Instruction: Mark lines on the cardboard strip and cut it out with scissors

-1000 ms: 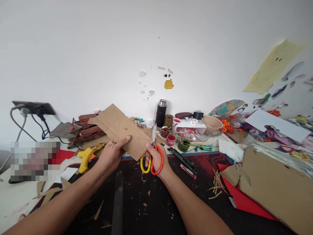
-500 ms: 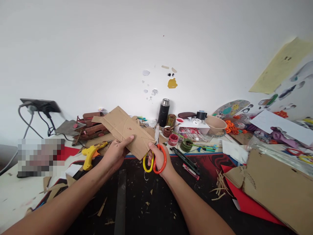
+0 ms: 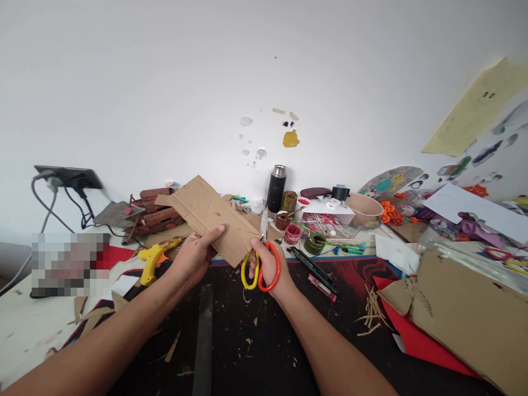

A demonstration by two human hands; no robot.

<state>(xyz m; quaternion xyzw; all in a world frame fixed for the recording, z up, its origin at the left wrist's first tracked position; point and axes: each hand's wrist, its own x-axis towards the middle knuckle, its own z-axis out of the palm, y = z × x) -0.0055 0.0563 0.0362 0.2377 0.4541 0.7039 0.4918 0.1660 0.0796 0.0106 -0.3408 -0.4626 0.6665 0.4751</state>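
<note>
My left hand (image 3: 198,254) grips a creased piece of brown cardboard (image 3: 212,214) by its lower left edge, thumb on top and fingers underneath. The piece is tilted in the air above the dark mat. In my right hand (image 3: 270,263) is a pair of scissors (image 3: 270,280) with one yellow and one orange-red handle loop. Their blades point up and away, beside the right corner of the cardboard. My right thumb lies at that same corner. Whether the blades touch the cardboard I cannot tell.
A yellow glue gun (image 3: 152,259) lies left of my hands. Behind them stand a black thermos (image 3: 276,190), a red paint jar (image 3: 292,234) and a green paint jar (image 3: 314,243). A metal ruler-like strip (image 3: 203,341) crosses the mat. Large cardboard (image 3: 474,319) fills the right side.
Almost nothing differs. The cardboard and both hands hold nearly the same place, and the view has shifted very slightly.
</note>
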